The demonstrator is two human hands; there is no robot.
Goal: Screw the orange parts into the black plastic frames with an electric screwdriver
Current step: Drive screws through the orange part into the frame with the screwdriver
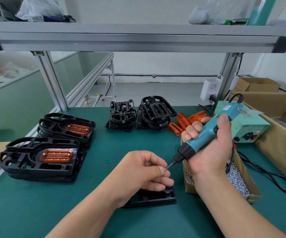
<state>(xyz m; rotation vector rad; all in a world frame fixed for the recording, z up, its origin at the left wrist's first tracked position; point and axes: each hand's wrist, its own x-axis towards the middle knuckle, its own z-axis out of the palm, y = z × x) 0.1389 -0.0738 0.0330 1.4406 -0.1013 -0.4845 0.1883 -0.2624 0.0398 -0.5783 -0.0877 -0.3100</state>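
Observation:
My right hand point(209, 143) grips a teal electric screwdriver point(205, 134), its bit slanting down to the left. My left hand point(144, 170) pinches a small screw point(165, 168) between thumb and forefinger, right at the bit's tip. Beneath my left hand a black plastic frame point(157, 197) lies on the green mat, mostly hidden by the hand. Two stacks of black frames with orange parts fitted stand at the left, the nearer stack point(41, 158) in front of the farther stack point(66, 128). Loose orange parts point(185, 122) lie behind the screwdriver.
A cardboard box of silver screws point(236, 179) sits under my right wrist. Bare black frames point(138, 114) are piled at the back centre. A teal power supply point(248, 127) with a black cable stands at the right, beside large cardboard boxes. An aluminium shelf spans overhead.

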